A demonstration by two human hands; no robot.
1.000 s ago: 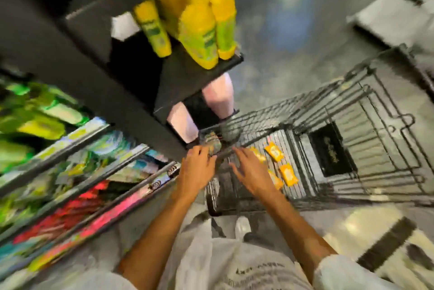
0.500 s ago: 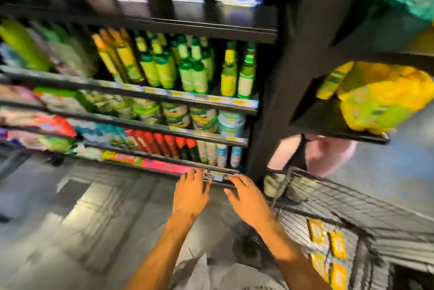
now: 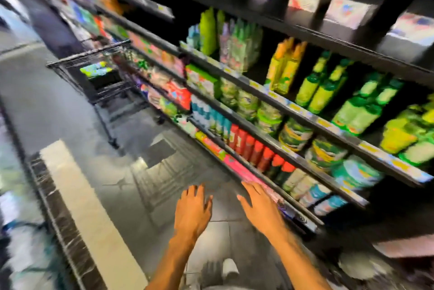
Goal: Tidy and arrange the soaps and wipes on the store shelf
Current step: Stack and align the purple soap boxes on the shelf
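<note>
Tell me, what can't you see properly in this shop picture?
- Labels on the green bottles: head view, motion blur smears the words.
- Boxes on the top shelf: blurred and dark, contents unclear.
- Right hand: blur hides whether it touches the pink shelf edge.
- Far cart: contents too small.

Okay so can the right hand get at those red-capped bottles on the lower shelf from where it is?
Probably yes. The right hand is open at the bottom shelf's front edge, and the red-capped bottles stand one tier above with nothing in front of them. Blur hides finer detail.

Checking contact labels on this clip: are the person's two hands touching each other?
Apart. The head view shows bare floor between the left hand and the right hand, both with fingers spread.
</note>
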